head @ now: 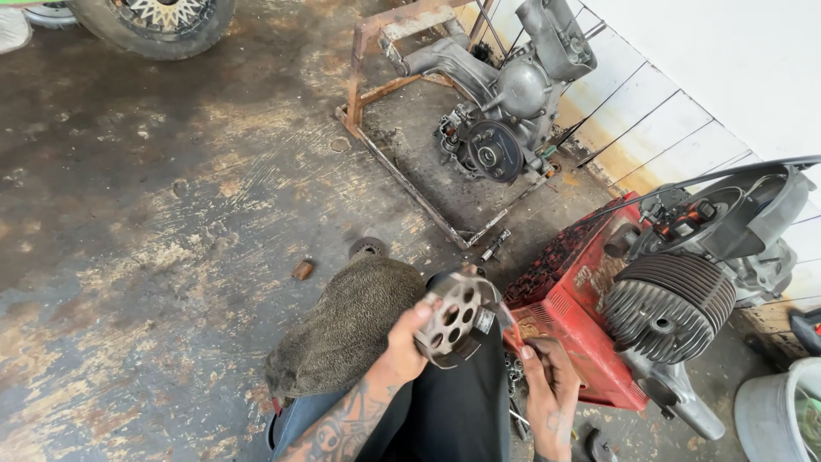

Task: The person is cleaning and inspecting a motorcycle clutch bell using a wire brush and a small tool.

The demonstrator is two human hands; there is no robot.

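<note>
Your left hand (409, 342) grips a round perforated metal disc (453, 318) above your lap; your right hand (547, 376), fingers curled, touches its edge, beside a finned engine (667, 308) on a red crate (573, 334).

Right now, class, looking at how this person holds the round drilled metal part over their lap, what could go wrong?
The left hand grips the drilled metal part only by its rim, so it might slip onto the lap or the concrete floor. The right hand works near its edge, where fingers could get pinched.
</note>
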